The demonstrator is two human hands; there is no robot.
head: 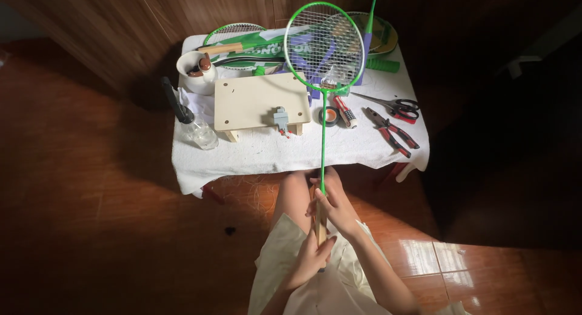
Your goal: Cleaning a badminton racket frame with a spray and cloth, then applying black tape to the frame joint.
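Note:
I hold a green badminton racket (323, 127) upright in front of me, its strung head (325, 45) over the small table. My right hand (335, 203) grips the top of the bare wooden handle, just below the thin green shaft. My left hand (313, 257) wraps the lower end of the handle near my lap. Both hands are closed on the handle.
A low table with a white cloth (267, 154) carries a pale wooden board with a small grey clamp (280, 119), scissors (394, 104), red-handled pliers (393, 132), a dark tape roll (328, 115), a white cup (195, 69), a glass bottle (193, 124) and other green rackets (236, 39). Reddish tiled floor surrounds it.

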